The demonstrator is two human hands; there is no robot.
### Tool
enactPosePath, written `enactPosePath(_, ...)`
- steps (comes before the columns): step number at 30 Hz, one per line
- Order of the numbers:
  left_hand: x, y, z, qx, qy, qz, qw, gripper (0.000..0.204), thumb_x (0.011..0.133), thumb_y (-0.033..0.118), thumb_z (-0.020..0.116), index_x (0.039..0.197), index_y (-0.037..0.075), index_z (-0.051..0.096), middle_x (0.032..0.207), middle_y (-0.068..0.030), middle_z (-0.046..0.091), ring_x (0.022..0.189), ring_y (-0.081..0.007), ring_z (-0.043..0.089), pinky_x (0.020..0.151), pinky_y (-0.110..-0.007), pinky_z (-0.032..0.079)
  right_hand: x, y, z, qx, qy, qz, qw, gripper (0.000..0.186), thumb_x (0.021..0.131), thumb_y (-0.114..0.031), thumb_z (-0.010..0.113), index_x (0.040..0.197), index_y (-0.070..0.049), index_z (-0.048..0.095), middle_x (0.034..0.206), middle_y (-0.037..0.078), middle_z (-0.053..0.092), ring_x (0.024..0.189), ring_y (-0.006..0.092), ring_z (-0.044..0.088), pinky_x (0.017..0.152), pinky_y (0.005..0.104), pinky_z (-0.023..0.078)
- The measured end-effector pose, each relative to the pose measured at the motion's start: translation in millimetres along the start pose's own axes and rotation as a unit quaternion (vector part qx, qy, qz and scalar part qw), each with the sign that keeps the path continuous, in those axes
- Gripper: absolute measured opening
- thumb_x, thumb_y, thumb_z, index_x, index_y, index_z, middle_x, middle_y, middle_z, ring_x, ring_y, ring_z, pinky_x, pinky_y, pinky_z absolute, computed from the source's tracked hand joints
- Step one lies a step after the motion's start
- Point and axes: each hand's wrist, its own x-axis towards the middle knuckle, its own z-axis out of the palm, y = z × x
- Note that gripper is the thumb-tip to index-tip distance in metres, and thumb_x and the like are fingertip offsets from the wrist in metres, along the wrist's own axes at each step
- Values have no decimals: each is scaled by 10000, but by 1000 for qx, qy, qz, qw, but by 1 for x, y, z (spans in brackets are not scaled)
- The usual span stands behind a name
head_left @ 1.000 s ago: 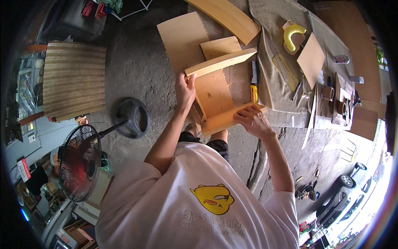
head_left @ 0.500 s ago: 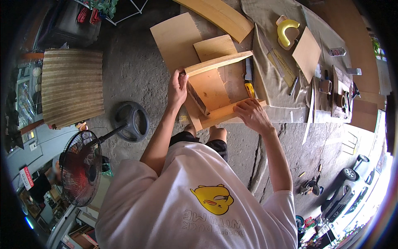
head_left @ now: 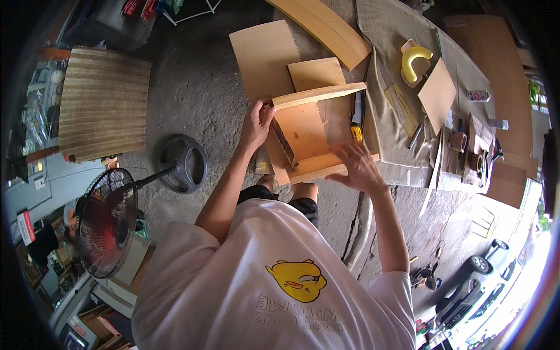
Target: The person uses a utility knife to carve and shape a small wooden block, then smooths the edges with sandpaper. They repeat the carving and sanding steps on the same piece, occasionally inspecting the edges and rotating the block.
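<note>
A three-sided frame of light wooden boards (head_left: 319, 95) lies in front of me, its side toward the right left open. My left hand (head_left: 256, 125) is closed round the far left corner, with the thumb up on the board end. A short dark-edged board (head_left: 284, 143) forms the left side. Over the right end of the near board (head_left: 315, 167), my right hand (head_left: 357, 166) has its fingers spread and grips nothing; whether it touches the wood, I cannot tell. Beside the frame's open side lies a yellow-handled tool (head_left: 356, 133) with a dark blade.
Flat brown panels (head_left: 265, 58) and a long curved board (head_left: 326, 29) lie beyond the frame. On the cloth-covered surface at right are a yellow banana-shaped thing (head_left: 415, 63), a ruler (head_left: 402, 108), a pen (head_left: 416, 136) and tape rolls (head_left: 478, 163). A standing fan (head_left: 108, 224) is at left.
My right hand has let go of the near board and spread its fingers. My left hand keeps its hold on the corner. The whole view has shifted slightly.
</note>
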Motion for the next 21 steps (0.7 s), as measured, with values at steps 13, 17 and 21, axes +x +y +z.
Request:
enactPosePath(13,-27,-28,33,-114,-25,-9,993,959,882,155,715,1537,-43,42,1552,-316,222,1469,-419,255,1206,-474,245,171,57,19,-25,74,-40,996,281,849,-187,732,1113,-114,673,1017,77,706,950,287,658,872,431,496)
enactPosePath(17,-28,-36,40,40,-5,29,999,898,878,51,613,1535,-58,10,1537,-333,213,1454,-438,267,1195,-466,261,175,56,17,-8,63,-40,997,294,864,-197,716,1138,-108,662,1049,76,702,976,298,653,877,447,496)
enactPosePath(21,-32,-32,57,41,30,35,998,783,894,32,555,1519,-53,91,1463,-315,309,1359,-435,383,1152,-459,315,176,54,25,-26,38,-45,998,279,883,-191,697,1138,-94,639,1055,83,687,1019,301,635,921,455,489)
